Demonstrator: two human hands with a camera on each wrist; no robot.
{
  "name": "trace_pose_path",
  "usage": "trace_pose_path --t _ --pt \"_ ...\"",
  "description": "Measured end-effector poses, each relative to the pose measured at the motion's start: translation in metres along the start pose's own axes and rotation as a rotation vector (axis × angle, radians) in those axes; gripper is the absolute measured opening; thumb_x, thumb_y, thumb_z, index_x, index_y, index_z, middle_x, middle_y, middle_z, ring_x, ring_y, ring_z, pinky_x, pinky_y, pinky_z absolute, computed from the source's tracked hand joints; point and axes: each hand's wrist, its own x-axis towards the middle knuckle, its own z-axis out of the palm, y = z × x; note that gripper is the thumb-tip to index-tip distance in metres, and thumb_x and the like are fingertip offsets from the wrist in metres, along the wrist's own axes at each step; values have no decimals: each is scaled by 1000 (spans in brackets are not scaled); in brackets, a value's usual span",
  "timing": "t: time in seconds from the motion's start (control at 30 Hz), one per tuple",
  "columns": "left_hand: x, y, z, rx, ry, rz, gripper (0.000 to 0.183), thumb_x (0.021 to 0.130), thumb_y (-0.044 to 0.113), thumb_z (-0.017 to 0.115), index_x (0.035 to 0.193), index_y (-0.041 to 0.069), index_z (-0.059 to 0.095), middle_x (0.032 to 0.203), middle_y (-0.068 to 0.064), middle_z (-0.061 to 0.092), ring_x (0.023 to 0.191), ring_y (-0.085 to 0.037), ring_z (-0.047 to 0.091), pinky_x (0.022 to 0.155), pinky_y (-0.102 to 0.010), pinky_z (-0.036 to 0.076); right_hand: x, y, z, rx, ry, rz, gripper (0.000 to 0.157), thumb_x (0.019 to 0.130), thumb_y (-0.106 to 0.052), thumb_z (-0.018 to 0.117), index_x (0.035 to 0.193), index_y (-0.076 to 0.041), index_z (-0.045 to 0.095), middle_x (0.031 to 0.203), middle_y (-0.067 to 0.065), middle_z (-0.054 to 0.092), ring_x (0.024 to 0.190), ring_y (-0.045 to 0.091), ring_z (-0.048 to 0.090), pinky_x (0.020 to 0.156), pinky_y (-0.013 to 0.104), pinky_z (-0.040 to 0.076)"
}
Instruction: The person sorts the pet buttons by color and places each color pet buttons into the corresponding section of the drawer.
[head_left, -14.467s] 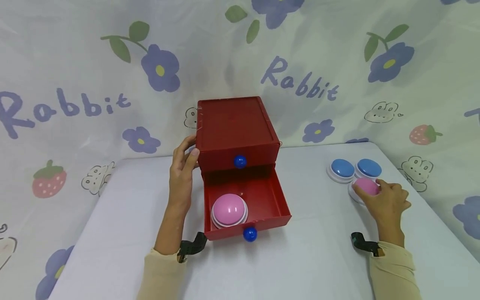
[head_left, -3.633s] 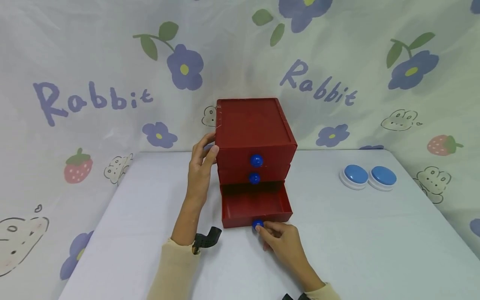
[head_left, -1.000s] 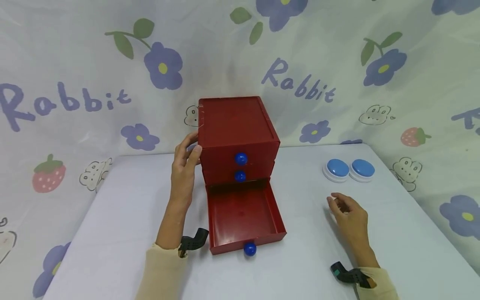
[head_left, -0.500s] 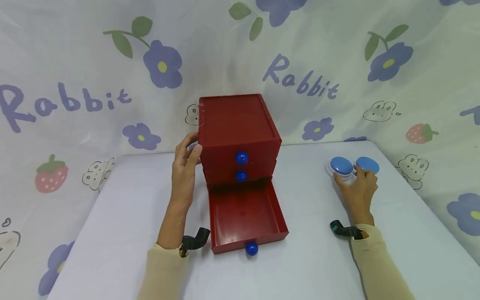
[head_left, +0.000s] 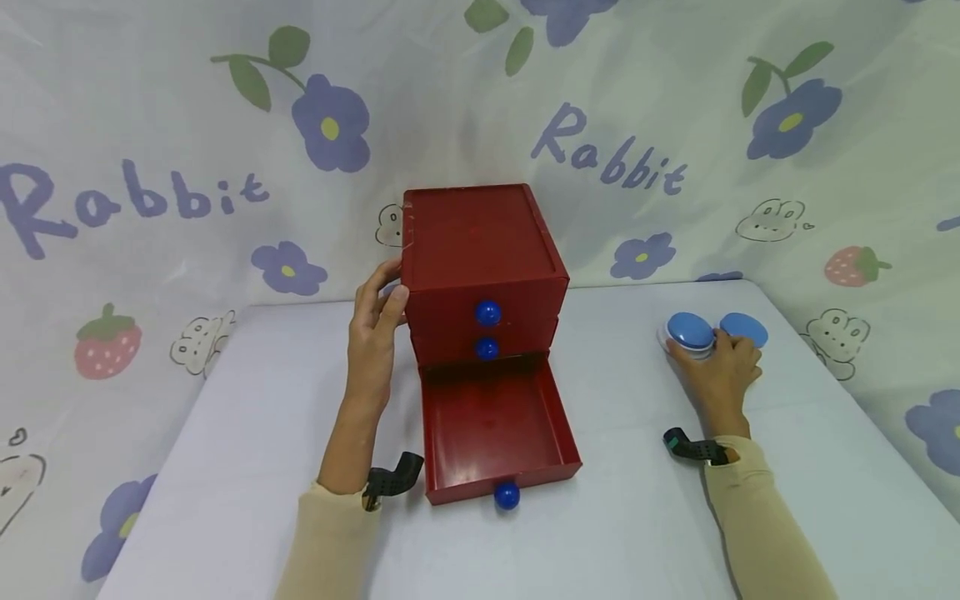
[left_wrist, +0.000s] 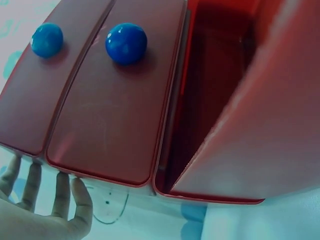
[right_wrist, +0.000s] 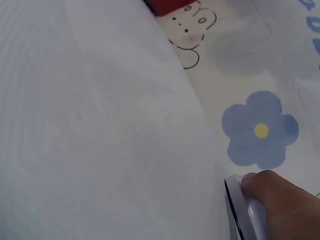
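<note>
A red drawer cabinet (head_left: 480,237) stands mid-table, its two upper drawers closed. Its bottom drawer (head_left: 495,429) is pulled out and has nothing in it. My left hand (head_left: 371,350) rests against the cabinet's left side; the left wrist view shows its fingertips (left_wrist: 82,197) touching that side. Over at the right, my right hand (head_left: 720,375) grips a push button (head_left: 690,330) with a blue dome and white base, thumb and fingers around the base. In the right wrist view the white base (right_wrist: 240,205) shows beside the thumb. A second blue button (head_left: 744,327) sits just right, partly covered by the hand.
Each drawer bears a round blue knob (head_left: 507,497); the bottom one sticks out toward the front. Behind the white table (head_left: 615,517) hangs a patterned curtain (head_left: 450,100) with flowers and rabbits. A black wrist camera (head_left: 393,477) sits on each forearm.
The pink buttons have gone from view, and the bottom drawer has been pulled out. Lately my right hand has moved up and right from the bare tabletop onto the left blue button. My left hand stays put.
</note>
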Motion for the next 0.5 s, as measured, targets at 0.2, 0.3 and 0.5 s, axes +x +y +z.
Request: trace_pose_path --t 0.2,0.3,0.5 --pt "-1 0 0 -6 2 9 48 102 35 55 148 24 49 147 1 40 125 -26 48 94 -36 44 0 -1 0 41 -12 73 100 82 -56 74 149 8 36 136 30 32 133 46 23 103 66 21" --pt "-3 -1 2 -1 -3 7 47 102 35 54 148 25 49 147 1 40 124 -25 49 94 -36 44 -4 -1 -2 91 14 82 98 82 -52 76 150 6 36 135 27 32 132 44 23 102 64 22" --pt "-3 1 1 16 -3 15 47 102 35 54 148 26 49 147 2 41 124 -25 49 94 -35 44 -13 -6 -2 176 -4 80 95 84 -53 74 153 1 36 136 23 29 131 39 22 101 61 25"
